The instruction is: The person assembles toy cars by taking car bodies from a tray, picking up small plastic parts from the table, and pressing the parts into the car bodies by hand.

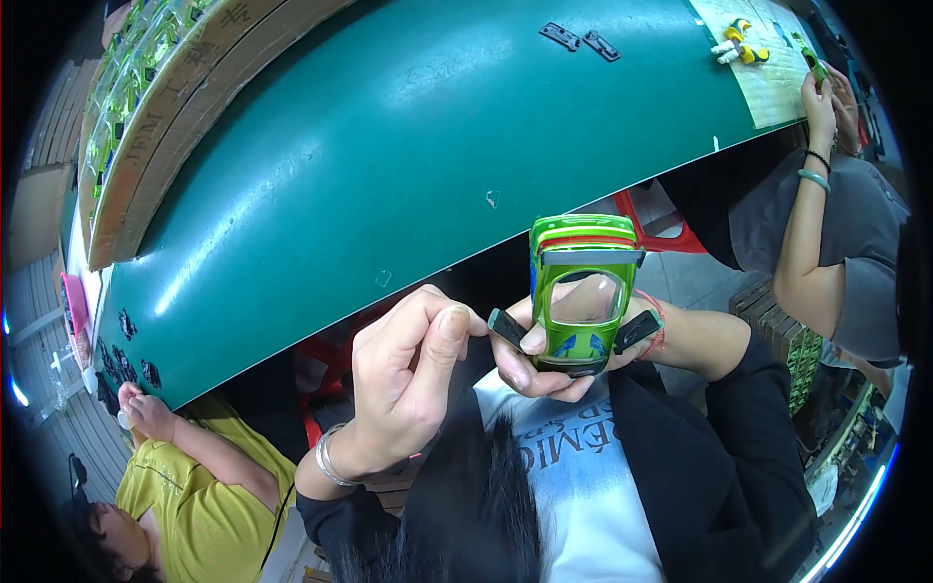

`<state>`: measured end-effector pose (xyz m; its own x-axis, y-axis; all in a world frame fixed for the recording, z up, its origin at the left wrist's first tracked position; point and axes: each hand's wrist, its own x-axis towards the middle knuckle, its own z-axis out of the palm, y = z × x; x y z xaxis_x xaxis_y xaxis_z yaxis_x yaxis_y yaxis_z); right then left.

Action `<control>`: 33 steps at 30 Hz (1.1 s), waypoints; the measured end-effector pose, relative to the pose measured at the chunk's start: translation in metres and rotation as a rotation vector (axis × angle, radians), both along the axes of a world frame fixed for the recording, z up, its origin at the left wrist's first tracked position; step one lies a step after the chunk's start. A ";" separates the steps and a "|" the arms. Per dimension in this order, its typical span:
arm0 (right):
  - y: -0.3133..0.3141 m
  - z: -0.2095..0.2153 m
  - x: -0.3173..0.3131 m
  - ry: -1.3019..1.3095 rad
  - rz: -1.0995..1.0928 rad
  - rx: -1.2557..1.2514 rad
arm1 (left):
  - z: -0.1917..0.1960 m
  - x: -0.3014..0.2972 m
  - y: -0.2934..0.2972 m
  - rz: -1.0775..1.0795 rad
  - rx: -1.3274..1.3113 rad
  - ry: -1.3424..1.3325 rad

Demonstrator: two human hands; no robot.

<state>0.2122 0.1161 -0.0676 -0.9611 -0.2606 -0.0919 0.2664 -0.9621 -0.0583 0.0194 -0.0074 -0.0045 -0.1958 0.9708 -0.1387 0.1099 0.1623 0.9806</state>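
Note:
My right hand [544, 377] holds a green toy car body [604, 275] up in front of my chest, with its fingers wrapped under the lower end. A clear window [587, 295] shows in the shell, with a grey strip above it. Dark door-like flaps stand out on both sides, a left flap [506, 328] and a right flap [638, 332]. Beside the left flap, my left hand [403, 374] is closed, thumb against the curled fingers. Its index fingertip reaches the flap's outer edge; whether something is pinched there is hidden.
A green table [389, 175] spreads ahead, bearing two black plastic parts [580, 42] and small clear pieces [493, 198]. A cardboard box [160, 146] of green parts stands left. Yellow-handled tools [743, 44] lie far right. Co-workers [209, 481] sit on both sides.

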 end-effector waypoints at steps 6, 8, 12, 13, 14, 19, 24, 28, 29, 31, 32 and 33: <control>-0.004 -0.003 0.000 -0.019 0.010 -0.012 | -0.001 0.000 -0.001 -0.002 -0.031 -0.022; -0.006 -0.007 0.000 -0.004 0.006 -0.034 | -0.003 -0.001 -0.001 -0.001 -0.044 -0.033; -0.003 -0.007 0.004 -0.022 -0.010 -0.001 | -0.005 -0.001 -0.003 -0.010 -0.038 -0.042; -0.001 -0.005 0.004 -0.045 0.000 0.056 | -0.005 0.001 -0.003 -0.009 -0.040 -0.042; -0.002 -0.001 0.005 0.004 -0.111 0.364 | -0.005 0.005 -0.003 0.006 -0.085 -0.116; 0.009 0.014 0.001 0.023 -0.144 1.522 | -0.009 0.005 0.000 -0.084 0.057 0.327; 0.002 0.022 -0.003 0.134 -0.384 1.861 | -0.017 0.007 0.000 -0.082 0.345 0.487; 0.007 0.022 -0.004 0.202 -0.379 2.006 | -0.018 0.009 0.003 -0.097 0.385 0.491; 0.009 0.026 -0.004 0.212 -0.382 2.013 | -0.019 0.007 0.003 -0.115 0.362 0.456; 0.009 0.034 -0.005 0.198 -0.456 2.079 | -0.011 0.005 0.002 -0.074 0.272 0.305; 0.011 0.040 -0.008 0.208 -0.510 2.090 | -0.009 0.002 0.002 -0.045 0.264 0.250; 0.013 0.045 -0.010 0.209 -0.518 2.099 | -0.008 -0.002 0.003 -0.023 0.262 0.191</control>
